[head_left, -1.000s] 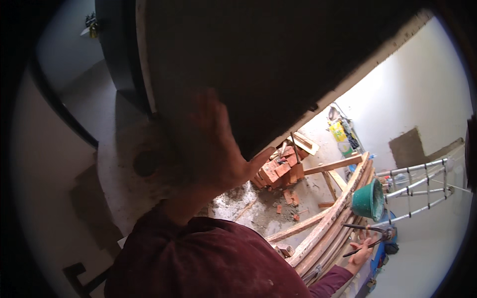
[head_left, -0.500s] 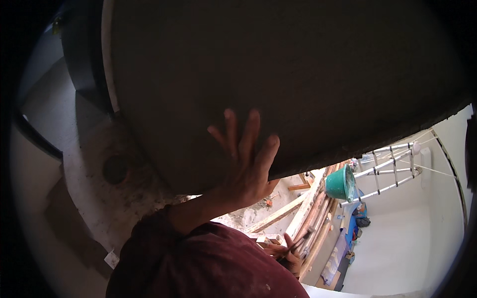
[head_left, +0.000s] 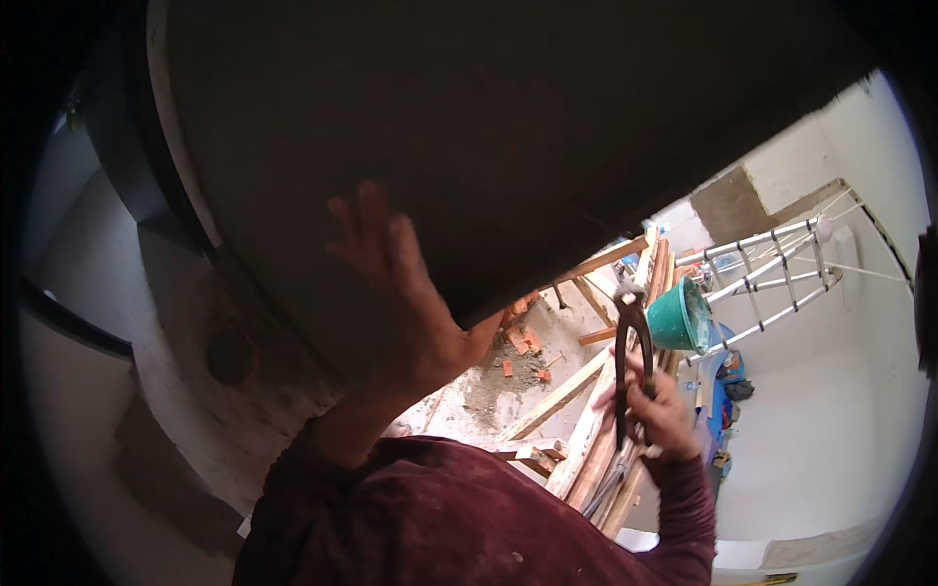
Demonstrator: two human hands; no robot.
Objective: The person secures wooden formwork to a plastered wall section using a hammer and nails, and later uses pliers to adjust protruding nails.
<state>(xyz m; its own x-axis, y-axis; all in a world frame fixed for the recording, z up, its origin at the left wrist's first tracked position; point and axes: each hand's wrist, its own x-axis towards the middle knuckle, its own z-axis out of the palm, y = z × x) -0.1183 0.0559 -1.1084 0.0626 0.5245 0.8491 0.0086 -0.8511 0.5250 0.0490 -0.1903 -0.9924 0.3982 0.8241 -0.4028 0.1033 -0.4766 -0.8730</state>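
Note:
My left hand is raised, its fingers spread against the broad dark surface that fills the upper part of the view. It lies close to that surface's lower edge. My right hand is closed around the handles of a pair of dark metal pincers. The pincers point upward with their head at the top, and their handles stand somewhat apart. They are held in front of the wooden beams, beside a green bucket.
Wooden beams run below my right hand. An aluminium ladder stands right of the bucket. Broken orange brick pieces and rubble lie on the floor. At the left is a pale wall with a round dark hole.
My right hand has risen from low beside my body, bringing the pincers up into plain view. My left hand has shifted left along the dark surface, and the view has turned.

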